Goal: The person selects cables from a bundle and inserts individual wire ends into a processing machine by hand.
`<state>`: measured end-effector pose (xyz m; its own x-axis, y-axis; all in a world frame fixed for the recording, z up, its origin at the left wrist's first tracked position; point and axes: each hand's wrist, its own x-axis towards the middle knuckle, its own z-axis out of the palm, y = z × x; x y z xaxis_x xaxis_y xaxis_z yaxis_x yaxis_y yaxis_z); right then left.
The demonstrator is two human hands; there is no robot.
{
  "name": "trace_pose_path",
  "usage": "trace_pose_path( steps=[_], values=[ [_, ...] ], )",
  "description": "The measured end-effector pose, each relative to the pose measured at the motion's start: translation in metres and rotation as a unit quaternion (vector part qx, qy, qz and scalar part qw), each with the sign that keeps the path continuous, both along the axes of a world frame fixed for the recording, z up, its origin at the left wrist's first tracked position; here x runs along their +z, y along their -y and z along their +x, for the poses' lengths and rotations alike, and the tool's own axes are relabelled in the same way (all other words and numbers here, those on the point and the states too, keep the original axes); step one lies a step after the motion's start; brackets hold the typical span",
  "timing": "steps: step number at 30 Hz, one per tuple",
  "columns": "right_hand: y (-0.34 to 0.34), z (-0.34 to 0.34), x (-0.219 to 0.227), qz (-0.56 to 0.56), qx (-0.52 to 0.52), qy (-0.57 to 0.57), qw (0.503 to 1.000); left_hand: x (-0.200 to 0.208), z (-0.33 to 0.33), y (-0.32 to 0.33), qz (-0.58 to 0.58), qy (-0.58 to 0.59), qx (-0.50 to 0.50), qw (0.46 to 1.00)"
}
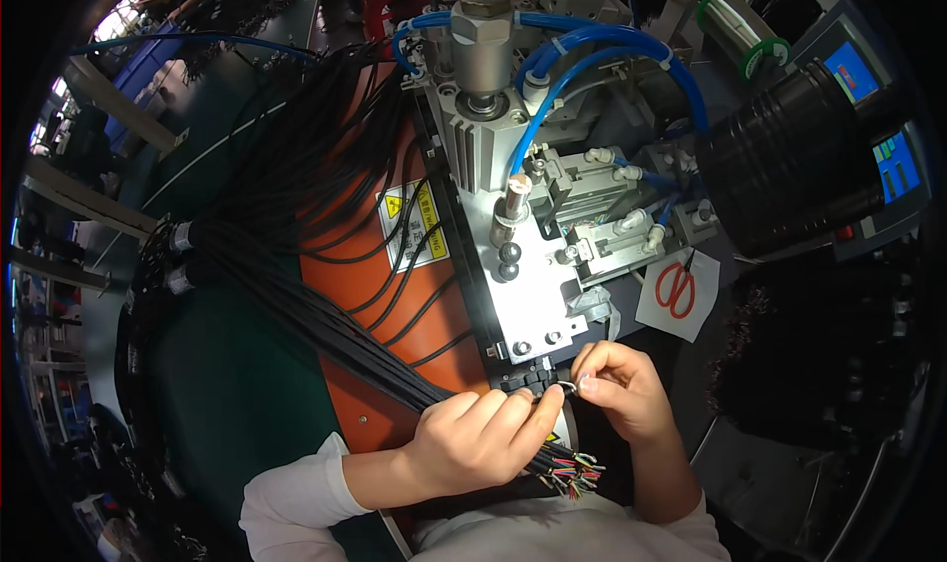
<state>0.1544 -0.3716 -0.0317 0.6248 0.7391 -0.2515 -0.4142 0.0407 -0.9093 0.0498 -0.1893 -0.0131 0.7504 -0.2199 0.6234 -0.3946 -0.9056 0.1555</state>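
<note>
A bundle of black cables (355,350) runs from the left under my left hand (473,439). My left hand is closed around the cables, its index finger reaching toward my right fingertips. Below that hand the cable ends (572,473) fan out into thin coloured wires. My right hand (623,392) pinches the pale end of one cable (567,387) between thumb and fingers. Both sets of fingertips meet just in front of a black fixture (531,378) at the foot of a metal press (508,296). How many cables lie inside the left hand is hidden.
The press stands on an orange base (395,296) with a warning label (412,223). Blue air hoses (602,34) arch above. Red-handled scissors (676,290) lie on white paper at right, near a black cylinder (789,157), a wire spool (740,31) and a screen (896,165).
</note>
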Motion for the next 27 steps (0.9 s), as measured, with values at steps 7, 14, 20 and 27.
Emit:
trace_pose_path(
  steps=[7, 14, 20, 27],
  values=[
    [-0.026, -0.001, 0.003, -0.154, -0.101, 0.518, 0.836, -0.004, 0.001, 0.004, 0.081, -0.092, 0.028, 0.992],
    [-0.032, -0.004, -0.007, -0.189, -0.066, 0.547, 0.813, 0.0, -0.003, 0.008, 0.11, -0.145, 0.085, 0.98],
    [-0.032, -0.003, -0.027, -0.123, -0.148, 0.544, 0.816, -0.005, 0.004, 0.008, 0.096, -0.115, 0.067, 0.986],
    [-0.021, -0.007, -0.05, -0.044, -0.143, -0.007, 0.989, -0.002, 0.01, 0.006, 0.077, -0.074, 0.05, 0.993]
  ],
)
